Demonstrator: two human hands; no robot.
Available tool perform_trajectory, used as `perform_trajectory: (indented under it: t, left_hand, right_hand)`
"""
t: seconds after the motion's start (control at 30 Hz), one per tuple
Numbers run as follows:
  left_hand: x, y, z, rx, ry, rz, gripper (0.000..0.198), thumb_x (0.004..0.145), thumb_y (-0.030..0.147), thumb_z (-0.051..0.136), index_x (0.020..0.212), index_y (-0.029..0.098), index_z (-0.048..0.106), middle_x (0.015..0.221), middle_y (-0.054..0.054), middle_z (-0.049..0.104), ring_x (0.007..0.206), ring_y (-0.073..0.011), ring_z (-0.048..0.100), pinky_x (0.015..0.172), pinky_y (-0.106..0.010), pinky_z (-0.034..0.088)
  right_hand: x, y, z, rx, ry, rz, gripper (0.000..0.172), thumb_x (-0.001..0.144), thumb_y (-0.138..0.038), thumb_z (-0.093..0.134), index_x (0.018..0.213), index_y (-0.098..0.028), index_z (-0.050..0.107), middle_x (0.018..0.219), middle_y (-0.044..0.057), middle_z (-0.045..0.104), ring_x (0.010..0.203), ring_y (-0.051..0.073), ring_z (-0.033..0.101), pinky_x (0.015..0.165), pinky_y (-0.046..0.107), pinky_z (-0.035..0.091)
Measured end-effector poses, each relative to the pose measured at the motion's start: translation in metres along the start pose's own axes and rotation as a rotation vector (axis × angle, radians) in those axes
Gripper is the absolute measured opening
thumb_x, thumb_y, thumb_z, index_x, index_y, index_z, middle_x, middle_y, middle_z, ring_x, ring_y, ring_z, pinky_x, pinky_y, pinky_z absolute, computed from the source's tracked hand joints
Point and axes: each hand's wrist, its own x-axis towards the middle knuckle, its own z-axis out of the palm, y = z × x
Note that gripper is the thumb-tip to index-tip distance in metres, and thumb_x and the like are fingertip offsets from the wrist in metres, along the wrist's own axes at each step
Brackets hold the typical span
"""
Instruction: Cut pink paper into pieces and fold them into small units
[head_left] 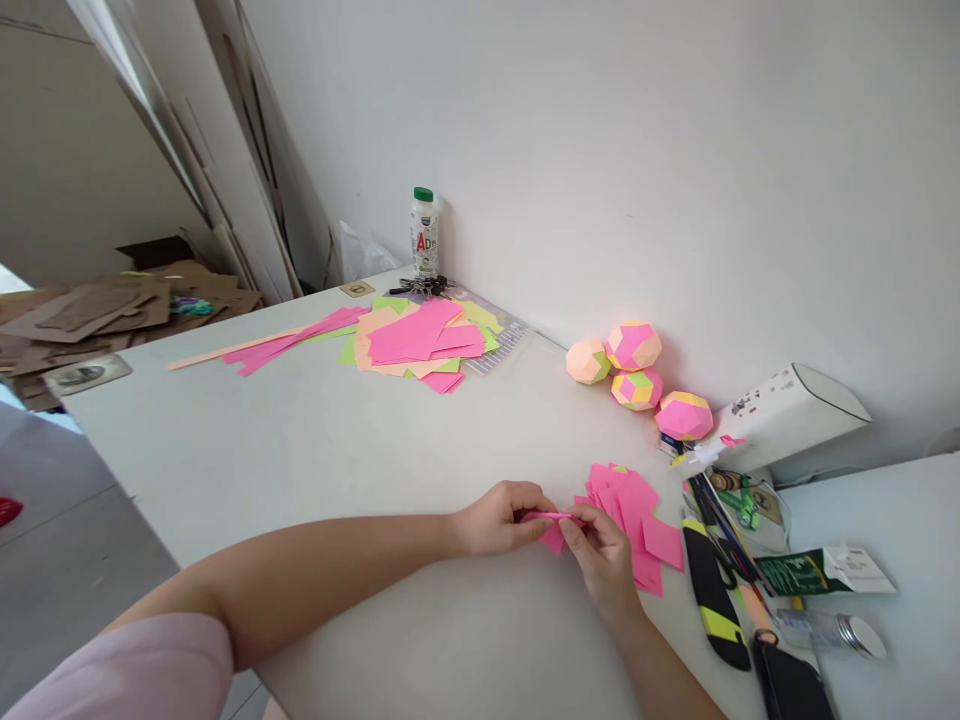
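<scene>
Between both hands, just above the table, is a small folded piece of pink paper (553, 537). My left hand (501, 517) is closed on its left end, fingers curled over the top and thumb below. At the right end, my right hand (601, 556) pinches the paper between thumb and fingers. Right beside my right hand lies a loose pile of pink paper pieces (636, 515), partly covered by that hand. Parts of the held paper are hidden by the fingers, so its exact fold cannot be seen.
Farther back lie stacked pink, peach and green papers (424, 335) and long paper strips (292, 338). A bottle (424, 235) and keys (422, 287) stand near the wall. Several faceted paper balls (634, 345) sit at the back right. A black-yellow cutter (712, 590) and jar (832, 632) are at right.
</scene>
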Motion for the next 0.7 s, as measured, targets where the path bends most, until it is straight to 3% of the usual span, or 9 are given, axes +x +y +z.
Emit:
perform_trajectory:
  t: [0.7]
  left_hand:
    - [0.0015, 0.0007, 0.0001, 0.038, 0.001, 0.032, 0.022, 0.085, 0.029, 0.053, 0.086, 0.014, 0.070, 0.069, 0.000, 0.053, 0.062, -0.0101, 0.046, 0.056, -0.021, 0.038]
  right_hand:
    - [-0.0010, -0.0034, 0.0005, -0.041, -0.007, 0.002, 0.018, 0.081, -0.038, 0.064, 0.077, -0.021, 0.069, 0.067, 0.002, 0.061, 0.059, 0.015, 0.052, 0.053, 0.026, 0.045]
